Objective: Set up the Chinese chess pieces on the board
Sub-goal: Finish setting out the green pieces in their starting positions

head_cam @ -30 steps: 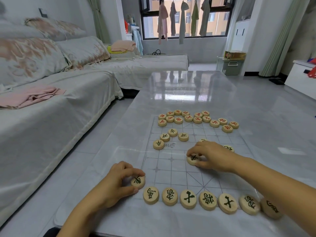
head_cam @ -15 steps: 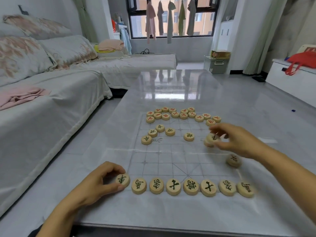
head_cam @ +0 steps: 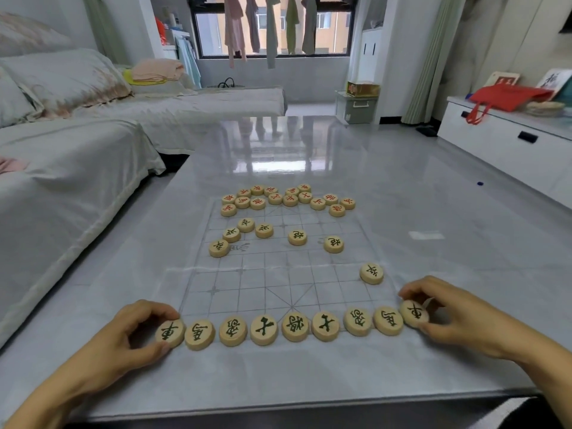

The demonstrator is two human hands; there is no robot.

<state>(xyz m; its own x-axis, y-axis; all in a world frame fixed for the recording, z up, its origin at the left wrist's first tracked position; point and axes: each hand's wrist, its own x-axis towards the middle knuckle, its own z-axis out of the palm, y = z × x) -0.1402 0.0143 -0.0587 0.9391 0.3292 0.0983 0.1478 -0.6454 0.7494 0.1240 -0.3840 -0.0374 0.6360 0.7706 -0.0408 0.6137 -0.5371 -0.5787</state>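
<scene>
We are pinching both end pieces of the near row — left hand (head_cam: 123, 332) gripping the left chariot (head_cam: 169, 333), right hand (head_cam: 448, 314) gripping the right chariot (head_cam: 414, 314).

Pale tan near pieces (head_cam: 264, 329) with dark green characters, far pieces (head_cam: 289, 199) in the same tan with red characters, clear board (head_cam: 253, 292) with thin grey grid lines, glossy grey marbled table (head_cam: 433, 258), white sofa cover (head_cam: 77, 168), cushion (head_cam: 68, 82) with faded pink-brown floral print, red bag (head_cam: 510, 96), pale green curtain (head_cam: 428, 57), pink folded cloth (head_cam: 156, 69)

left hand (head_cam: 133, 329) pinching end piece (head_cam: 169, 333), right hand (head_cam: 448, 314) likewise
</scene>
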